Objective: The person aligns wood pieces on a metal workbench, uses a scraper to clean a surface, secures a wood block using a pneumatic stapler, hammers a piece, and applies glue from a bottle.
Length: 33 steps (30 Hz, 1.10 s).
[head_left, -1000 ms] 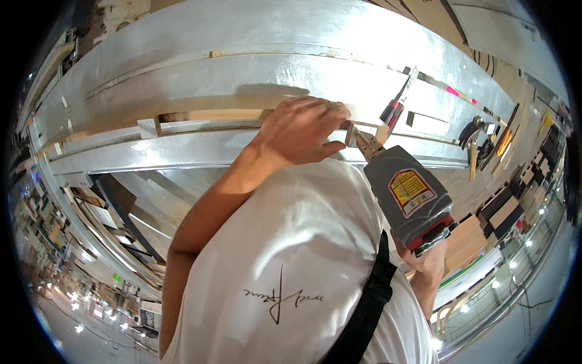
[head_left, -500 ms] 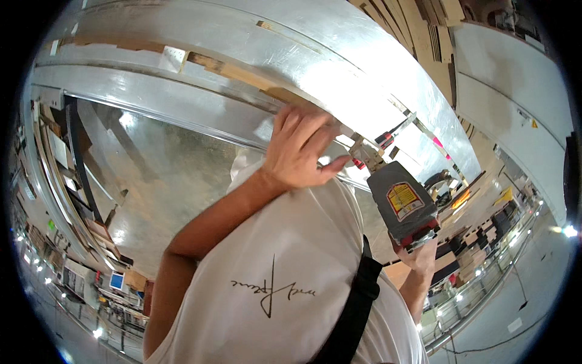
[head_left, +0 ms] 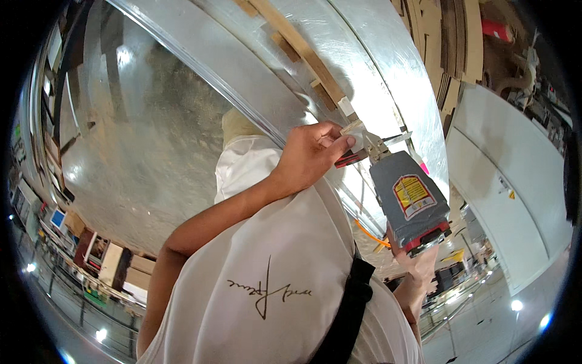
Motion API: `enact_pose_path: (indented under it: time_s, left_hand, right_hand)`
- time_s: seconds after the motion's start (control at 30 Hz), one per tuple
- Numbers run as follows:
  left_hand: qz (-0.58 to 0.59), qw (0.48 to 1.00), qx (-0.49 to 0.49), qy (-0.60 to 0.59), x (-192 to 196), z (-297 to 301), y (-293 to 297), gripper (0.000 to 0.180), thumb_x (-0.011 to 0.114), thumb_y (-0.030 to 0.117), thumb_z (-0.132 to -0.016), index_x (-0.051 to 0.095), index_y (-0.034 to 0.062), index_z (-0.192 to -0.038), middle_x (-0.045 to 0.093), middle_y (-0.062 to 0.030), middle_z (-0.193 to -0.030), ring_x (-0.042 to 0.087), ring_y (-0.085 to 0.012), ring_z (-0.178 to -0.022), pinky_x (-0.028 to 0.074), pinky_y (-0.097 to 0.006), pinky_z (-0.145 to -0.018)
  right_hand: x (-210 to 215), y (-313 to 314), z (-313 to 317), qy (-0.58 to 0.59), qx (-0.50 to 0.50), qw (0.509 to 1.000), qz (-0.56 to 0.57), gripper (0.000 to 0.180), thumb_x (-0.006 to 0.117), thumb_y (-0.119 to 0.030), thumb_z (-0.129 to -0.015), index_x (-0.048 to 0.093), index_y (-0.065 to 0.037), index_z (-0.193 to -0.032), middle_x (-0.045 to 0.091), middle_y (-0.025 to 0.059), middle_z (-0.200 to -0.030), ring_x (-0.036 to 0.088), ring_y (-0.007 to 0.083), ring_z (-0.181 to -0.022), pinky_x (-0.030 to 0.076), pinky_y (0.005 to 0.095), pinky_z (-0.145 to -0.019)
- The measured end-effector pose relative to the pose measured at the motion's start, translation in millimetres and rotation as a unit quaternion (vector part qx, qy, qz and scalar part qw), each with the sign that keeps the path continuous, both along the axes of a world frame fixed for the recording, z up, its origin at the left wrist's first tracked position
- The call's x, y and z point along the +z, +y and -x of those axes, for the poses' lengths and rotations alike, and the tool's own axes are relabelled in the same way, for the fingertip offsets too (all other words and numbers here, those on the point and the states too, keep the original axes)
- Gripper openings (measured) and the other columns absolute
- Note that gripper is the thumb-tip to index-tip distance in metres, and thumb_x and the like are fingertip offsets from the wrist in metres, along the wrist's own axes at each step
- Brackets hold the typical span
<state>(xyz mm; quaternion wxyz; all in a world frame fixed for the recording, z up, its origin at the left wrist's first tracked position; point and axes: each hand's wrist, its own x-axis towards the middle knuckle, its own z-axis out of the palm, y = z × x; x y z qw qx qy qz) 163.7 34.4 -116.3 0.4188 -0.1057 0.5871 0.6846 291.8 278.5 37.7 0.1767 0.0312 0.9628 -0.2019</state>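
Grey power tool (head_left: 409, 195), lengthwise aslant, nose (head_left: 377, 149) up-left

Metal bench (head_left: 400, 54); wooden strip (head_left: 305, 51), short wood pieces (head_left: 285, 45) on it.

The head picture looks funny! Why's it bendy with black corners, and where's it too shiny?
Head view: the fisheye lens curves the edge of the metal surface, and the corners go black; head view: white glare washes out patches of that surface above the grey power tool, and lamps shine as bright spots lower down.
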Motion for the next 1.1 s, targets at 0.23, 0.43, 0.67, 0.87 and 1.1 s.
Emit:
enact_pose_path:
  time_s: [0.23, 0.43, 0.67, 0.87, 1.1]
  left_hand:
    - [-0.008, 0.996, 0.08, -0.026, 0, -20, 8, 0.024, 0.073, 0.018, -0.101, 0.072, -0.0044, -0.11, 0.076, -0.006, -0.094, 0.066, -0.0079, -0.083, 0.053, -0.026, -0.073]
    - [0.024, 0.994, 0.097, 0.043, 0, -21, 12, 0.03, 0.075, 0.022, -0.1, 0.072, -0.0071, -0.094, 0.075, -0.0088, -0.077, 0.07, -0.008, -0.074, 0.055, -0.027, -0.063]
    - [0.032, 0.993, 0.098, 0.05, 0, -17, 9, 0.03, 0.076, 0.022, -0.098, 0.073, -0.0067, -0.092, 0.077, -0.0107, -0.076, 0.074, -0.0105, -0.073, 0.056, -0.027, -0.061]
    - [0.031, 0.997, 0.076, 0.006, 4, -12, 6, 0.026, 0.079, 0.021, -0.096, 0.075, -0.0047, -0.092, 0.073, -0.0066, -0.077, 0.065, -0.009, -0.074, 0.055, -0.03, -0.066]
    - [0.029, 0.996, 0.082, 0.024, 2, -13, 6, 0.027, 0.079, 0.021, -0.096, 0.075, -0.0053, -0.092, 0.075, -0.0092, -0.08, 0.067, -0.0108, -0.073, 0.055, -0.03, -0.065]
  right_hand:
    - [8, 24, 7, -0.062, -0.014, 0.995, 0.073, 0.035, 0.081, 0.007, -0.07, 0.075, -0.003, -0.103, 0.075, 0.0138, -0.107, 0.073, 0.0272, -0.095, 0.057, 0.0382, -0.083]
    - [8, 24, 14, -0.085, -0.037, 0.993, 0.076, 0.035, 0.081, 0.007, -0.07, 0.075, -0.003, -0.103, 0.075, 0.0136, -0.107, 0.073, 0.0269, -0.095, 0.057, 0.038, -0.083]
    - [15, 20, 22, -0.096, -0.044, 0.992, 0.073, 0.036, 0.08, 0.007, -0.07, 0.074, -0.003, -0.104, 0.075, 0.0134, -0.107, 0.073, 0.0265, -0.095, 0.057, 0.0378, -0.083]
    - [15, 19, 27, -0.101, -0.047, 0.991, 0.079, 0.036, 0.08, 0.007, -0.07, 0.074, -0.002, -0.104, 0.075, 0.0132, -0.107, 0.072, 0.0262, -0.094, 0.057, 0.0376, -0.082]
    - [16, 19, 30, -0.102, -0.048, 0.991, 0.077, 0.036, 0.08, 0.007, -0.07, 0.074, -0.002, -0.105, 0.075, 0.013, -0.107, 0.072, 0.0258, -0.094, 0.057, 0.0374, -0.082]
